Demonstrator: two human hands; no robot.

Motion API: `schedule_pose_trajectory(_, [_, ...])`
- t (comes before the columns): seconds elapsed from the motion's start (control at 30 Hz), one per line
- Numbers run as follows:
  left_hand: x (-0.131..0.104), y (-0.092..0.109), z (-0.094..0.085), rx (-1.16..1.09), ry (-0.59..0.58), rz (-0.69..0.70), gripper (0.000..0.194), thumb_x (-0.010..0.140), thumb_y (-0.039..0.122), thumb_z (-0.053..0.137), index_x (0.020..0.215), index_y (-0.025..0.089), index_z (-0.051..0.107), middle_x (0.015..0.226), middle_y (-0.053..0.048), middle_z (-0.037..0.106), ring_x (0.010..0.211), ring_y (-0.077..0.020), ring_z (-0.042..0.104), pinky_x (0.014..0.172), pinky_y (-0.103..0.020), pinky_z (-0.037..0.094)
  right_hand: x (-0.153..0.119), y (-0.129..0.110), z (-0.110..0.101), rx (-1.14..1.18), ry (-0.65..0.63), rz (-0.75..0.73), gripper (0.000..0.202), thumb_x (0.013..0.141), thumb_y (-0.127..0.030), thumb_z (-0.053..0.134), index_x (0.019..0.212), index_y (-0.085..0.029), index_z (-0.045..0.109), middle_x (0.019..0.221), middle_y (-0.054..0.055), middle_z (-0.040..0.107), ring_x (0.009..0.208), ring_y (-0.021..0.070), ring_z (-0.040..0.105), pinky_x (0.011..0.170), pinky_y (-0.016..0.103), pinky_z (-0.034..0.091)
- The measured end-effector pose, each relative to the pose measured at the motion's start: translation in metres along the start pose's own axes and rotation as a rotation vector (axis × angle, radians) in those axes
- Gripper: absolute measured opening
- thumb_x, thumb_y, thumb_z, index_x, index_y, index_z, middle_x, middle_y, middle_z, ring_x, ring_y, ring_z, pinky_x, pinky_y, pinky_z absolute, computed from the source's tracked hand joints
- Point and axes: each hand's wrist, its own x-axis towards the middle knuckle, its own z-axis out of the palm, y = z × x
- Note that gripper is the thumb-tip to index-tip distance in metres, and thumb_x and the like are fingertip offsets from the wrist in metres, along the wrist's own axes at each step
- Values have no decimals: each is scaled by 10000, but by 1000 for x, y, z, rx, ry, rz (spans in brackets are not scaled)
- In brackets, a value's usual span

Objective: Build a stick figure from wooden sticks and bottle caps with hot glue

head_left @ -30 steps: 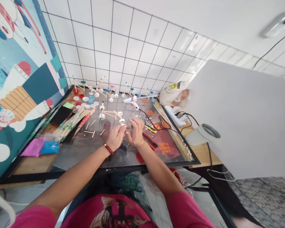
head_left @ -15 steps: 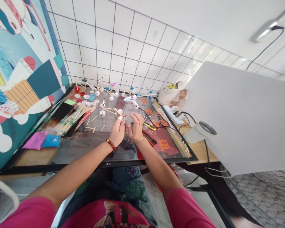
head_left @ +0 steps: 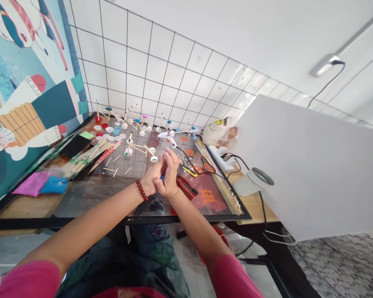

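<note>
My left hand (head_left: 151, 177) and my right hand (head_left: 169, 174) are pressed palm to palm above the front of the table, the fingers lying against each other. A small blue piece (head_left: 162, 178) shows in the gap between the palms; most of it is hidden, and I cannot tell its kind. Just beyond my fingertips stands a small frame of wooden sticks (head_left: 138, 148) with bottle-cap wheels. Farther back lies a white glue gun (head_left: 170, 136) with its cord. Red-handled pliers (head_left: 188, 187) and a yellow utility knife (head_left: 190, 171) lie beside my right hand.
Several stick-and-cap models (head_left: 130, 118) stand along the back. Loose bottle caps (head_left: 110, 129), bundled sticks (head_left: 87, 159), and pink (head_left: 31, 184) and blue packets (head_left: 54, 185) lie left. A power strip (head_left: 222, 157) and a grey-white cylinder (head_left: 254, 182) stand right, before a white board (head_left: 313, 165).
My hands were slightly apart with bent fingers near the stick frame; now the palms are together, a little nearer me. A blue piece has come into sight between them. The view has shifted.
</note>
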Motion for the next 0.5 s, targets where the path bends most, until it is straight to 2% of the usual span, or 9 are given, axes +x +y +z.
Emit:
schedule_pose_trajectory(0.07, [3,-8,7,40,89,149,777,837,741,495,1386,196,561,1391,-164,564,1417,-368,387,1125,-506,390,-2,-7,2,-6,-51,-12,906,859,-772,358,1539,-210,152,1514,204,332,1408,411,353,1141,632,281])
schedule_pose_trajectory(0.13, [2,-16,9,51,116,201,836,805,771,504,1471,267,459,1468,-133,498,1472,-343,302,1159,-511,352,-1,-15,2,12,-65,-36,981,820,-820,369,1546,-210,118,1540,206,296,1434,424,316,1145,633,276])
schedule_pose_trajectory(0.2, [1,-19,4,65,10,104,792,789,770,534,1405,272,540,1411,-128,553,1437,-356,370,1133,-518,388,3,-18,3,66,-48,-22,953,855,-817,220,1555,-185,83,1571,208,243,1468,409,269,1152,619,284])
schedule_pose_trajectory(0.27, [1,-17,-5,65,-68,1,741,792,776,524,1263,220,657,1278,-149,642,1334,-381,498,1071,-525,453,9,-11,3,95,-15,60,857,920,-723,80,1562,-157,56,1586,208,222,1495,368,238,1168,592,284])
schedule_pose_trajectory(0.37, [4,-9,-18,45,-120,-102,744,828,799,421,1144,188,707,1174,-166,693,1240,-359,586,1016,-521,502,15,12,4,2,46,182,722,984,-594,94,1568,-173,37,1587,194,243,1507,313,232,1184,566,270])
schedule_pose_trajectory(0.43, [6,-3,-24,107,-81,-44,753,864,793,332,1153,203,701,1250,-162,671,1306,-338,541,1036,-513,491,11,23,5,-85,21,167,734,985,-600,162,1571,-176,43,1595,197,243,1512,320,216,1187,584,241])
schedule_pose_trajectory(0.5, [2,0,-26,253,12,122,742,878,783,308,1224,234,668,1431,-126,564,1437,-328,391,1089,-504,447,4,19,8,-130,-122,56,821,952,-662,274,1574,-159,86,1594,206,270,1513,342,207,1198,596,191])
